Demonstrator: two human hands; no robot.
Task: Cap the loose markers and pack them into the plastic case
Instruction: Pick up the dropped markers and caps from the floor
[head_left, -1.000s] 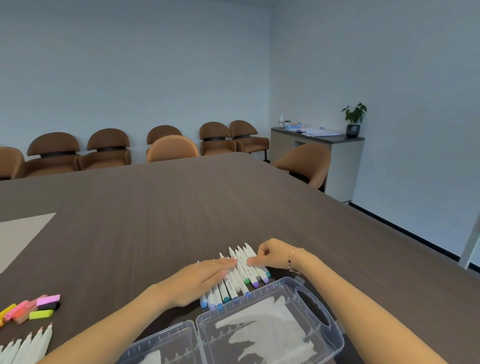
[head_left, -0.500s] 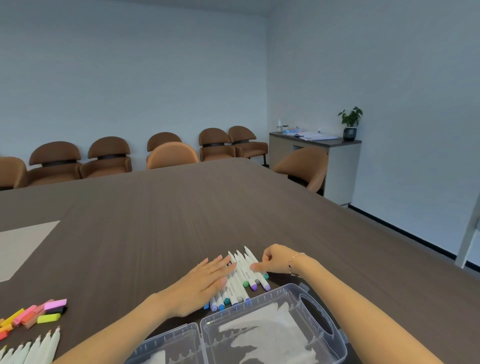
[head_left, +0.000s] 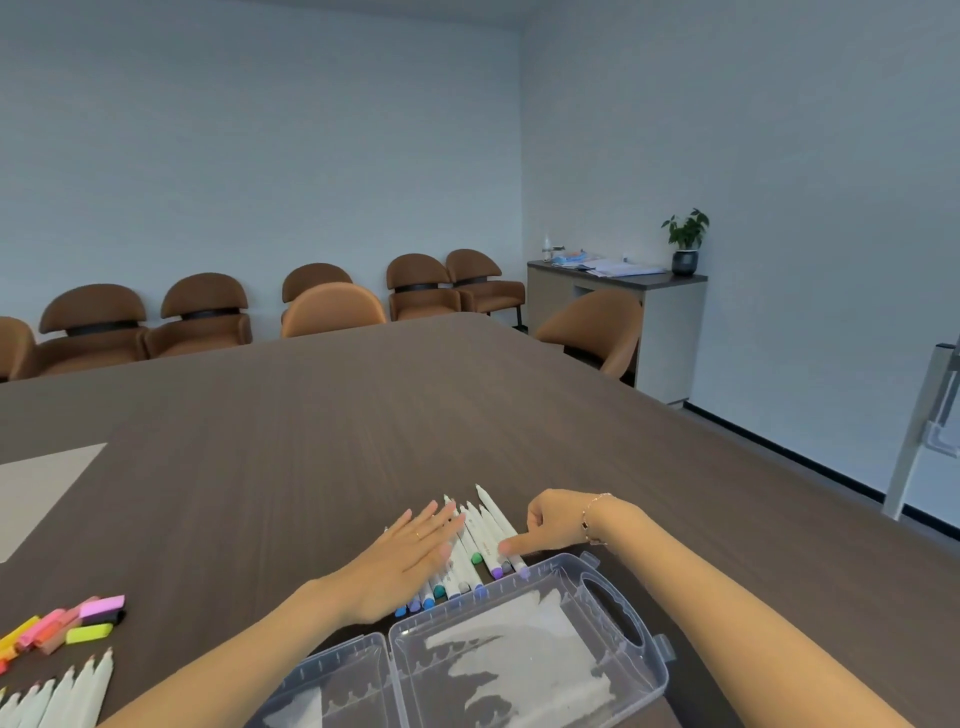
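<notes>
A row of several white markers (head_left: 480, 540) with coloured caps lies on the dark table just beyond the open clear plastic case (head_left: 524, 660). My left hand (head_left: 402, 564) lies flat, fingers straight, on the left part of the row. My right hand (head_left: 548, 522) is loosely curled at the right end; its thumb touches the outermost markers near their caps. The case is open in two halves, with only white reflections showing inside. More white markers (head_left: 57, 699) lie at the lower left, and loose coloured caps (head_left: 67, 623) sit just above them.
The big dark table (head_left: 363, 415) stretches far ahead. A pale sheet (head_left: 36, 488) lies at its left edge. Brown chairs (head_left: 202, 317) line the far wall, and one chair (head_left: 597, 327) stands at the right corner near a cabinet with a plant (head_left: 685, 241).
My left hand slid further over the marker row and flattened. My right hand moved down along the right markers toward their capped ends. The view tilted up slightly.
</notes>
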